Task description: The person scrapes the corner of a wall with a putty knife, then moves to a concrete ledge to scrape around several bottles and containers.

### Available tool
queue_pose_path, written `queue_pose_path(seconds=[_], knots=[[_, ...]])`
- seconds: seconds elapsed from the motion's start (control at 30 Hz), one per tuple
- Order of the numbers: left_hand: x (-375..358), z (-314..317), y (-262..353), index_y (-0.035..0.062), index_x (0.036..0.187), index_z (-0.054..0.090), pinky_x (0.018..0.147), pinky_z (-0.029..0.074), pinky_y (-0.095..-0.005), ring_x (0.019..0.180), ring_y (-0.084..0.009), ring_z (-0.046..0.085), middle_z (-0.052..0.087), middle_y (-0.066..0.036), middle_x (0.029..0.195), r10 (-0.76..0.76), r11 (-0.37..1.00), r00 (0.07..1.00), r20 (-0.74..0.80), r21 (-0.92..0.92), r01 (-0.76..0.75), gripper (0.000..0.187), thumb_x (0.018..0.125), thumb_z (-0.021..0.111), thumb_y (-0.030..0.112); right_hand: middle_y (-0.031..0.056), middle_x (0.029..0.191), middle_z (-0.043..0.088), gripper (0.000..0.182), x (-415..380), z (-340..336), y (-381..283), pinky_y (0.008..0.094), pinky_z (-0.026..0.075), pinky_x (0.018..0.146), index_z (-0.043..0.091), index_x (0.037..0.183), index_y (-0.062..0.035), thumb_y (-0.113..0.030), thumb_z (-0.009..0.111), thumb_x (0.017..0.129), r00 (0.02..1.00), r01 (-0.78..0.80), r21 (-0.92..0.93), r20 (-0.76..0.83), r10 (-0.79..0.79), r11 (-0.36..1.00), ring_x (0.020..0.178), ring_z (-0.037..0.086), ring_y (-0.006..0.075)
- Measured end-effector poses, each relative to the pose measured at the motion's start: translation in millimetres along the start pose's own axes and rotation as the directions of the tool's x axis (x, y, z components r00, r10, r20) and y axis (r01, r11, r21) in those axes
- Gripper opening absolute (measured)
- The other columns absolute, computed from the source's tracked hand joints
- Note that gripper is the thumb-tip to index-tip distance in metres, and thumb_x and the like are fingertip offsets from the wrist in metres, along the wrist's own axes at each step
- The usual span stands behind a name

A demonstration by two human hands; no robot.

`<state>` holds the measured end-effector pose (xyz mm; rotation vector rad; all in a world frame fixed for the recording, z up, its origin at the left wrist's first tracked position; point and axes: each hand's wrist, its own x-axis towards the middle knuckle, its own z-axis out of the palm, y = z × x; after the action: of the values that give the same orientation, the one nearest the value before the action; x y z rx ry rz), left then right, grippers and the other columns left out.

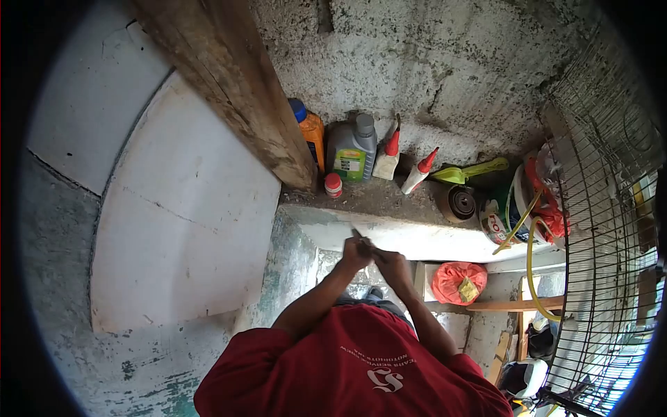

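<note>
Both my hands are together in front of my body, just off the edge of the concrete ledge (410, 212). Between them is a small, dark, slender object (365, 244); its narrow end points up and left toward the ledge. My left hand (354, 256) is closed around it on the left side. My right hand (392, 270) is closed on its right end. The object's exact kind is too small and dark to tell. Nearest on the ledge is a small white bottle with a red cap (333, 185).
On the ledge stand an orange bottle (314, 139), a grey oil bottle (353, 149), two red-nozzled glue bottles (386, 163), a green scoop (455, 174), a brown roll (460, 203) and a tub (495, 224). A wooden post (236, 90), wire rack (611, 208) and red bag (451, 281) surround me.
</note>
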<state>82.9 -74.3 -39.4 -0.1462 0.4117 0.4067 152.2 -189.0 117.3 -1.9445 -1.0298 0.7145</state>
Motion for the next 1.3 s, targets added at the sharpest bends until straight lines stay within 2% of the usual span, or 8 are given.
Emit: queue_pose_path(seconds=[0.03, 0.1, 0.2, 0.23, 0.33, 0.5, 0.6, 1.3], knots=[[-2, 21, -15, 0.0035, 0.059, 0.053, 0.063, 0.043, -0.0358, 0.06, -0.0247, 0.053, 0.053, -0.01, 0.056, -0.028, 0.99, 0.993, -0.119, -0.14, 0.011, 0.026, 0.074, 0.045, 0.022, 0.0221, 0.064, 0.053, 0.019, 0, -9, -1, 0.0367, 0.042, 0.053, 0.061, 0.089, -0.0059, -0.017, 0.052, 0.077, 0.998, -0.06, -0.039, 0.003, 0.06, 0.997, 0.058, 0.058, 0.03], [-4, 16, -13, 0.0033, 0.063, 0.055, 0.061, 0.043, -0.0342, 0.06, -0.0239, 0.053, 0.054, -0.011, 0.057, -0.014, 1.0, 0.999, -0.045, 0.022, 0.015, 0.031, 0.079, 0.044, 0.027, 0.0233, 0.064, 0.052, 0.019, -2, -8, -12, 0.0363, 0.04, 0.05, 0.061, 0.088, -0.0042, -0.017, 0.052, 0.077, 0.996, -0.086, -0.113, -0.013, 0.085, 0.99, 0.052, 0.057, 0.0255], [-26, 17, 5, 0.0006, 0.077, 0.05, 0.061, 0.046, -0.0332, 0.065, -0.024, 0.053, 0.053, -0.01, 0.068, -0.044, 0.992, 0.999, -0.025, 0.121, 0.047, 0.027, 0.084, 0.041, 0.024, 0.0182, 0.061, 0.055, 0.025, -9, 25, 22, 0.0332, 0.041, 0.045, 0.058, 0.097, -0.0061, -0.021, 0.05, 0.08, 1.0, 0.002, 0.01, 0.002, -0.002, 1.0, 0.048, 0.053, 0.0197], [-29, 18, 6, 0.0002, 0.08, 0.05, 0.062, 0.046, -0.0324, 0.066, -0.0231, 0.053, 0.054, -0.01, 0.072, 0.014, 0.991, 0.997, -0.071, 0.137, -0.004, 0.025, 0.084, 0.041, 0.023, 0.0143, 0.061, 0.053, 0.027, -11, 25, 13, 0.0308, 0.041, 0.045, 0.056, 0.102, -0.006, -0.023, 0.049, 0.081, 0.985, -0.154, 0.132, 0.096, 0.142, 0.979, 0.049, 0.052, 0.0168], [-49, 52, 0, -0.0023, 0.095, 0.046, 0.067, 0.048, -0.027, 0.071, -0.0179, 0.054, 0.052, -0.011, 0.085, 0.153, 0.965, 0.982, -0.112, 0.232, -0.124, 0.022, 0.085, 0.043, 0.017, 0.0012, 0.064, 0.047, 0.035, -13, 18, -13, 0.024, 0.04, 0.039, 0.044, 0.114, -0.0078, -0.026, 0.046, 0.084, 0.806, -0.576, 0.409, 0.425, 0.411, 0.708, 0.051, 0.049, 0.0103], [-74, 90, 13, -0.0076, 0.095, 0.045, 0.047, 0.038, -0.0193, 0.051, -0.0099, 0.045, 0.047, -0.003, 0.061, 0.194, 0.816, 0.975, -0.11, 0.569, -0.098, 0.026, 0.084, 0.037, 0.015, 0.0003, 0.068, 0.048, 0.019, -21, 24, -64, 0.0242, 0.041, 0.044, 0.045, 0.1, -0.0119, -0.022, 0.043, 0.085, 0.779, -0.622, 0.745, 0.557, 0.288, 0.242, 0.055, 0.05, 0.0132], [-67, 77, 55, -0.0038, 0.084, 0.048, 0.046, 0.04, -0.0181, 0.048, -0.0053, 0.043, 0.043, 0.0, 0.059, -0.006, 0.856, 0.984, -0.178, 0.507, 0.097, 0.017, 0.084, 0.042, 0.012, -0.001, 0.065, 0.045, 0.01, -11, 48, -73, 0.0268, 0.043, 0.05, 0.045, 0.089, -0.0126, -0.019, 0.04, 0.085, 0.785, -0.608, 0.789, 0.579, 0.221, 0.091, 0.055, 0.049, 0.0127], [-51, 79, 106, 0.003, 0.069, 0.043, 0.04, 0.031, -0.0172, 0.043, -0.0049, 0.036, 0.038, 0.003, 0.051, -0.242, 0.766, 0.947, -0.21, 0.558, 0.319, 0.015, 0.082, 0.035, 0.008, 0.0018, 0.062, 0.043, 0.011, 25, 113, -100, 0.0247, 0.037, 0.033, 0.041, 0.083, -0.0123, -0.023, 0.039, 0.086, 0.798, -0.473, 0.872, 0.362, 0.482, 0.127, 0.043, 0.046, 0.013]])
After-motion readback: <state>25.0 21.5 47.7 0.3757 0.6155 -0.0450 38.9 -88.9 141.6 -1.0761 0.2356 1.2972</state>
